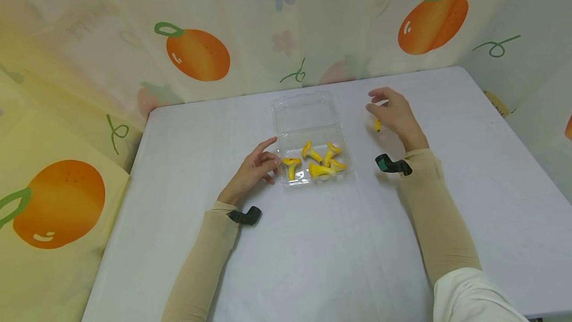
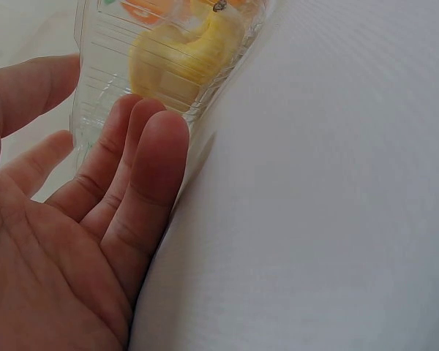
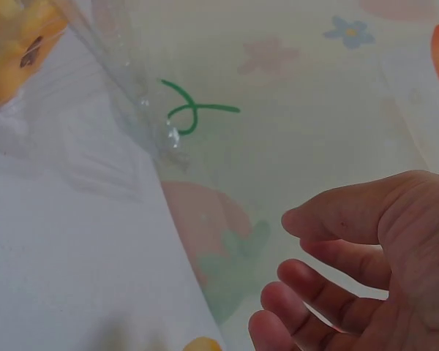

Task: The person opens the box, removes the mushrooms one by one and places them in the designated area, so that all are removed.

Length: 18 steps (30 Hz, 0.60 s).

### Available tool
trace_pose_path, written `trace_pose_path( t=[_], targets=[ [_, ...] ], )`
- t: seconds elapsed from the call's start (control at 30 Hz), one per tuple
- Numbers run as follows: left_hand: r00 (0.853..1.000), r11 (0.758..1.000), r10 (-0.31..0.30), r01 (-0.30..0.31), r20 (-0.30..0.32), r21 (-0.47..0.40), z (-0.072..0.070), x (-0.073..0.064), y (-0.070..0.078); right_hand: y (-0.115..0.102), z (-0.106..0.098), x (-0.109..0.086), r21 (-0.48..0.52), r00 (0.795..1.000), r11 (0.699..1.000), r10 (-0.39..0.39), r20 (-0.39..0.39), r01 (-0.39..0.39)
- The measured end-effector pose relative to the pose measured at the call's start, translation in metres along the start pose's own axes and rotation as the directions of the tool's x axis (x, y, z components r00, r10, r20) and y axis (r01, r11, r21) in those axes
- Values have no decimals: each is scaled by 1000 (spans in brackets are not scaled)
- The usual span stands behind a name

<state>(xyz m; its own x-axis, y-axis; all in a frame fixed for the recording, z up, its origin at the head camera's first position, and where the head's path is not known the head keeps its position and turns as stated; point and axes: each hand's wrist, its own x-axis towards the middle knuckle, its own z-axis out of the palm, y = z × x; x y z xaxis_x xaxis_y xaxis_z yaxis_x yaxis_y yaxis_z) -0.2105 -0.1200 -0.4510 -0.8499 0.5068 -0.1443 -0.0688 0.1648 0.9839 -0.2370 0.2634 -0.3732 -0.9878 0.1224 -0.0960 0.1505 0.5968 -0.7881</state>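
Observation:
A clear plastic clamshell box [image 1: 307, 113] lies with its lid folded back, holding several yellow trumpet-shaped mushrooms [image 1: 292, 168]. Beside its left edge is my left hand [image 1: 255, 167], fingers loosely extended and fingertips at the box wall; nothing is held in it. In the left wrist view a mushroom [image 2: 179, 62] shows through the clear side. My right hand [image 1: 395, 113] hovers to the right of the box, fingers bent loosely with a gap to the thumb and nothing between them. Another yellow mushroom [image 1: 377, 124] is below that hand, partly hidden by it.
A white cloth covers the table [image 1: 313, 257]. Behind it hangs a curtain [image 1: 250, 9] printed with oranges and flowers, which also runs along the left side. Dark wrist straps [image 1: 246, 216] sit on both forearms.

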Motion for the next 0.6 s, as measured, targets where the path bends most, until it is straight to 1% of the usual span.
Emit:
trace_pose_path(
  t=[0.33, 0.6],
  targets=[
    [1000, 1000, 8, -8, 1, 1, 0, 0, 0, -18, -5, -12, 8, 997, 998, -69, -43, 70],
    [1000, 1000, 6, -6, 5, -5, 0, 1, 0, -31, -6, -22, 10, 992, 993, -118, -50, 118]
  ],
)
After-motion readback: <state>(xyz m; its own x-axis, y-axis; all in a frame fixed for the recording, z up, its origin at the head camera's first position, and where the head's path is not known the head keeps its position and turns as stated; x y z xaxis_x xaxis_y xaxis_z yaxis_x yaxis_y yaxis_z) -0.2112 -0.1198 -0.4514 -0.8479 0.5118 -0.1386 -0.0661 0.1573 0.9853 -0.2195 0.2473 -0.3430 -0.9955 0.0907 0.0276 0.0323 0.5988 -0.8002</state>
